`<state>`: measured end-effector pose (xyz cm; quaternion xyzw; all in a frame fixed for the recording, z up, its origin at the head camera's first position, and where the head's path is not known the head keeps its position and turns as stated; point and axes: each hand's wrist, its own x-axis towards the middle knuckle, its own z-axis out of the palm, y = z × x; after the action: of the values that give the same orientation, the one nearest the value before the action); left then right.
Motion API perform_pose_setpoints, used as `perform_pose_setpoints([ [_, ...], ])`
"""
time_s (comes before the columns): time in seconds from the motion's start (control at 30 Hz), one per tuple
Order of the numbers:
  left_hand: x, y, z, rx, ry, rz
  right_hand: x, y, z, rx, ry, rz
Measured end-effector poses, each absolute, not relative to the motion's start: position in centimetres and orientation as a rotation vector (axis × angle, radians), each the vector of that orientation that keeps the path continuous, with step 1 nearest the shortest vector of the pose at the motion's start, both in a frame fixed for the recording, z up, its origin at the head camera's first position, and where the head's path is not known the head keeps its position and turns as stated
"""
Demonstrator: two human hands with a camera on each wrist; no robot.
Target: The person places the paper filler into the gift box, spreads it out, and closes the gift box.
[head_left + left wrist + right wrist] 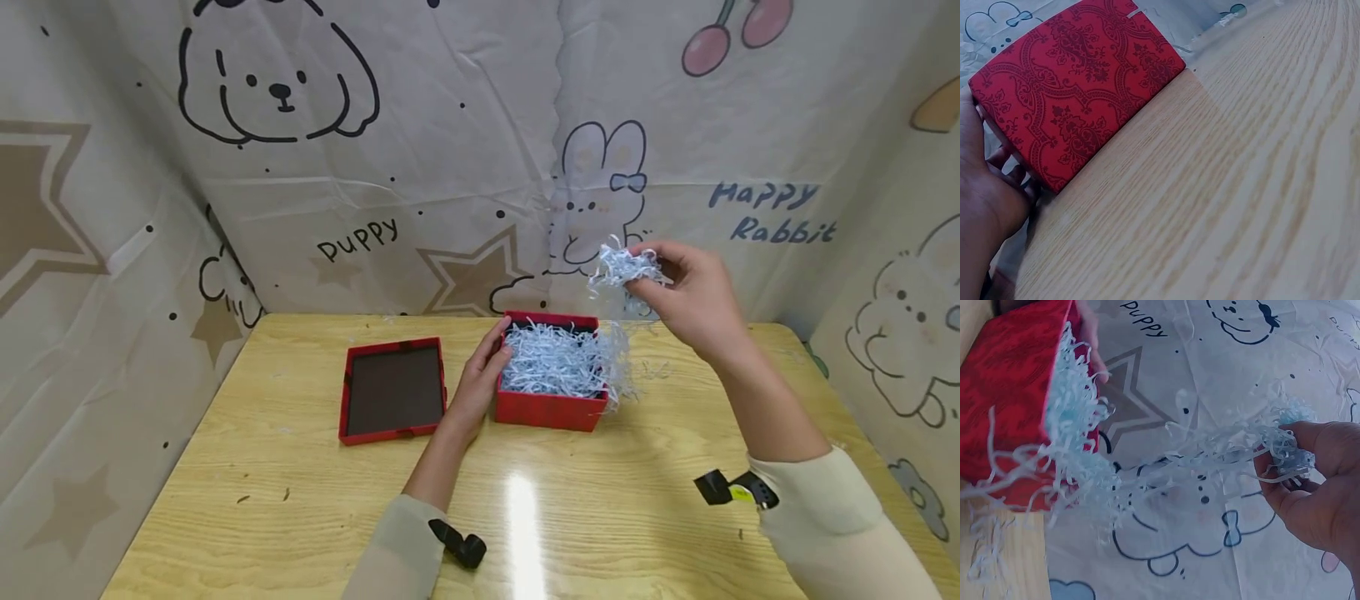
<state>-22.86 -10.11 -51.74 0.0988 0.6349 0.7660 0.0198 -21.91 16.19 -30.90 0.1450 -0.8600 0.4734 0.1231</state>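
A red box (551,410) with a dark brocade pattern stands on the table, heaped with pale blue shredded paper (555,360). My left hand (474,387) rests along the box's left wall, fingers extended and thumb at the rim. Up to the right of the box, my right hand (693,296) pinches a clump of shredded paper (628,267) between thumb and fingers. In the right wrist view, loose strands (1210,447) trail from this clump toward the box. More strands (617,362) spill over the box's right wall.
Left of the box lies its red lid (342,417), dark inside facing up. Stray paper strands (656,369) and small brown bits (287,493) are scattered on the wooden table (300,542). A printed cloth (450,167) hangs behind the table and at both sides.
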Motion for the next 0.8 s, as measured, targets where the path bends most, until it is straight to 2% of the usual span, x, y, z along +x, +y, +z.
perform_pose_setpoints([
  [0.2, -22.9, -10.2, -51.7, 0.326, 1.96, 2.376, -22.7, 13.2, -30.1, 0.523, -2.357, 1.492],
  [0.37, -22.9, -10.2, -51.7, 0.333, 1.952, 2.384, -23.3, 11.6, -31.0, 0.629, -2.293, 1.519],
  [0.8, -22.8, -10.2, -51.6, 0.32, 1.969, 2.372, -24.3, 10.2, -39.5, 0.611, -2.743, 1.161],
])
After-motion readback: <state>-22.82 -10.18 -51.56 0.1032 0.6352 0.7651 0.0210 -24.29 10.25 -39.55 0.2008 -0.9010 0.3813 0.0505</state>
